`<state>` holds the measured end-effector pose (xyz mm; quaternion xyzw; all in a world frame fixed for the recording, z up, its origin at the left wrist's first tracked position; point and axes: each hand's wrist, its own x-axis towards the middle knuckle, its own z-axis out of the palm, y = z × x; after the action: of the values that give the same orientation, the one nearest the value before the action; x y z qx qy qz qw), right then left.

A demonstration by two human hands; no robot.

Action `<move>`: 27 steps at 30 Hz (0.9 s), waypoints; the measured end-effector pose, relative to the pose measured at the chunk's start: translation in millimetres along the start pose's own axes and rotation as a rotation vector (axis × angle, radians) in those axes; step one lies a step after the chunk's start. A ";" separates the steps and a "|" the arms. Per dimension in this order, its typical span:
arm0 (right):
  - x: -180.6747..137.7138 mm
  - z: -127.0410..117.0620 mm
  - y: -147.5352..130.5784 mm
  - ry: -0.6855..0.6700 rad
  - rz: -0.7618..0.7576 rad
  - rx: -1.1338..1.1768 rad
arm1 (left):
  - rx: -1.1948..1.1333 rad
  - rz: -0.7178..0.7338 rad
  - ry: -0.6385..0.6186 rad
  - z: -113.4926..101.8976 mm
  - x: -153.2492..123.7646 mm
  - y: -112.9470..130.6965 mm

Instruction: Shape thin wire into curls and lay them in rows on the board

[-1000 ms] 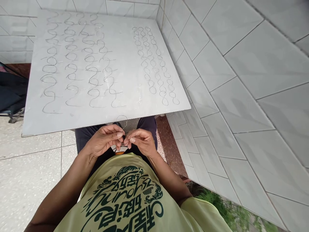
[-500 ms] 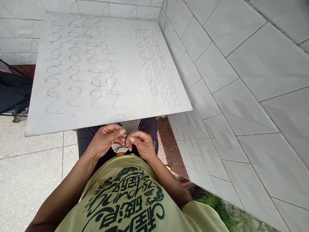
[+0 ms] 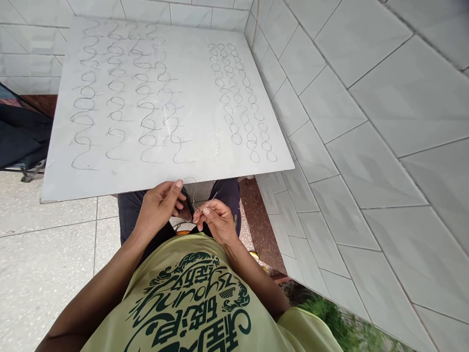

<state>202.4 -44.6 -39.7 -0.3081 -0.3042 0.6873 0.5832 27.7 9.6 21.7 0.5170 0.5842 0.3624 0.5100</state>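
Left of the white board (image 3: 198, 146), a dark bag-like thing (image 3: 18, 137) is sitting on the floor. On the board's left half, rows of large wavy wire bends (image 3: 124, 98) are lying flat.

Just under the board's near edge, the person's left hand (image 3: 161, 205) is curling shut, thumb pointing up toward the edge. It is gripping what looks like a small dark tool (image 3: 187, 203), though the fingers are hiding most of it. A thin wire (image 3: 194, 188) is looping up from between the two hands and is just reaching the board's near edge.

The right hand (image 3: 216, 222), a little lower and close beside the left, is pinching the wire's free end between thumb and forefinger, with the other fingers folding in.

On the board's right half, rows of small wire loops (image 3: 242, 102) are lying in lines. Right of the board, a tiled wall (image 3: 366, 122) is running along its edge.
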 end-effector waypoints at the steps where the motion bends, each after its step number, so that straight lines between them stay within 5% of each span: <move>1: -0.4 -0.6 0.5 -0.004 0.007 -0.001 | -0.026 0.002 -0.019 1.6 1.9 -0.4; 9: -0.8 -1.0 5.0 -0.021 0.047 0.048 | -0.360 -0.122 -0.308 3.5 2.9 3.2; 17: 1.8 7.9 -3.6 -0.056 0.129 0.135 | -0.478 -0.053 -0.554 -4.8 7.4 -9.7; 21: 1.8 13.5 -7.9 -0.101 0.126 0.147 | -0.513 0.003 -0.556 -4.7 10.6 -14.6; 27: 2.9 18.1 -9.4 -0.081 0.126 0.139 | -0.525 0.040 -0.401 3.8 7.7 -18.8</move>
<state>193.7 -41.5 -21.3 -0.2573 -0.2589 0.7540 0.5462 27.4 13.0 1.3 0.4403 0.3485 0.4014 0.7236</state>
